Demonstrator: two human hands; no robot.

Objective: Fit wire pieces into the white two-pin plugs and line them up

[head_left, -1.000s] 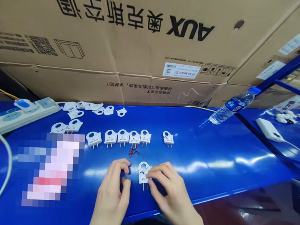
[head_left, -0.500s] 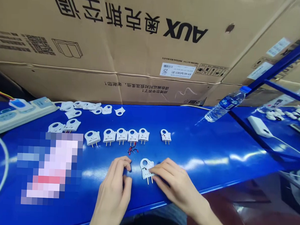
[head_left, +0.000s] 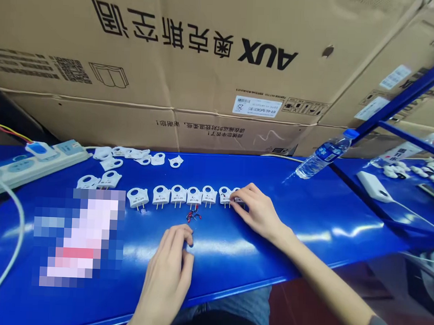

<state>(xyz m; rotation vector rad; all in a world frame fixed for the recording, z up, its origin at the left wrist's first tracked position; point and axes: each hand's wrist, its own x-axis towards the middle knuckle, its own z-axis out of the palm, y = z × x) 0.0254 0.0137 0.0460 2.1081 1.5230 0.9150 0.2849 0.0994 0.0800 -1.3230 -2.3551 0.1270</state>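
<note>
Blue counter (head_left: 274,177), with a large cardboard box (head_left: 206,85) along its far side. Right hand (head_left: 260,210): fingertips at the right edge of a white plug housing (head_left: 224,195), near the right end of a row of similar housings (head_left: 178,195). Firm pinch or mere contact: cannot tell. Second housing (head_left: 236,189) partly hidden by the fingers. Left hand (head_left: 167,265): released, loosely curled on the near side, nothing visible held. Red-tipped parts (head_left: 192,216) lie loose just near of the row. Judged risks: sideways finger drag could knock neighbouring pieces askew; a careless left-hand sweep could scatter the loose parts.
</note>
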